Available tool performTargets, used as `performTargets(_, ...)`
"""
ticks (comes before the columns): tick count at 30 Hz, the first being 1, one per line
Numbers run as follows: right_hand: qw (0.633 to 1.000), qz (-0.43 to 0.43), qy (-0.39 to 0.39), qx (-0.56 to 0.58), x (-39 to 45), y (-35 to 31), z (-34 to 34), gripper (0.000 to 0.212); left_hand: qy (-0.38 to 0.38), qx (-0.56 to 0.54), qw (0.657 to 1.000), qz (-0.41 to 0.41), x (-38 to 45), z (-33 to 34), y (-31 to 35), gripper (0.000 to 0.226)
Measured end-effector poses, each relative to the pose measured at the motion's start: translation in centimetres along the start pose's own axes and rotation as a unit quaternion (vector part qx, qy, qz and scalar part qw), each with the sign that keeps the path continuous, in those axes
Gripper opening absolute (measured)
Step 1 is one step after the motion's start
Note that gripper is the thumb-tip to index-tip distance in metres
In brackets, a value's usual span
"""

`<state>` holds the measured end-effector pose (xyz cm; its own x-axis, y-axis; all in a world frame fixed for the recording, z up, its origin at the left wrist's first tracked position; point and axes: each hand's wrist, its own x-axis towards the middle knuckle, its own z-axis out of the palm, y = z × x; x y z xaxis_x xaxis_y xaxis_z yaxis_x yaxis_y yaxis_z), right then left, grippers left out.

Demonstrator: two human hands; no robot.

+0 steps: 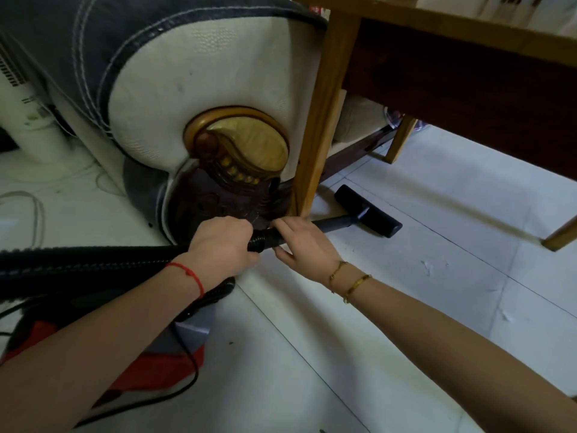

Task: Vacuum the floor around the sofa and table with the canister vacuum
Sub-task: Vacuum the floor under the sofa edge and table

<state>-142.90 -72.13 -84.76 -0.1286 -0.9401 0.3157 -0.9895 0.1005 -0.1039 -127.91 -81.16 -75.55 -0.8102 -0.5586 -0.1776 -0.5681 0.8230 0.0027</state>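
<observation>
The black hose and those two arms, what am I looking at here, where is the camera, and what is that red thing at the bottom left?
This one picture comes from a camera worn on a person's head, looking down at their own arms. There is no machine arm here, only two bare hands. The left hand is closed around the ribbed black hose. The right hand rests on the tube where hose and tube join; its fingers look loosely wrapped, not clenched. The tube ends in a flat black floor nozzle lying on the white tiled floor, beside a wooden table leg. The red and grey thing is the vacuum body. The padded white shape is the sofa arm.
</observation>
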Motion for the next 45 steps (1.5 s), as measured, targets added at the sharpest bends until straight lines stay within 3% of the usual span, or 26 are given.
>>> performTargets(7,0.998,-0.01,0.035,-0.045,-0.4,-0.2,0.9,0.023,0.046,0.041,0.998,0.022,-0.4,0.9,-0.6,0.031)
performTargets(13,0.998,0.003,0.036,-0.052,-0.7,4.2,1.1,0.026,0.045,0.035,0.998,0.035,3.5,1.5,2.0,0.031)
performTargets(19,0.992,0.044,-0.007,-0.117,-1.1,11.1,1.1,0.034,0.031,0.019,0.998,0.055,8.7,1.7,6.3,0.032)
performTargets(25,0.99,0.107,-0.061,-0.065,-1.1,16.4,0.1,0.039,0.026,-0.008,0.998,0.05,13.5,2.5,11.0,0.032)
performTargets(32,0.983,0.158,-0.084,-0.028,-2.3,21.2,0.6,0.027,0.022,-0.051,0.997,0.06,16.9,4.2,15.0,0.036)
performTargets(38,0.986,0.135,-0.081,-0.062,-2.9,22.3,0.7,0.03,0.008,-0.058,0.996,0.065,17.9,4.6,15.3,0.036)
performTargets(45,0.991,0.102,-0.041,-0.078,-3.5,19.0,1.3,0.03,-0.016,-0.088,0.993,0.076,16.5,4.2,11.7,0.031)
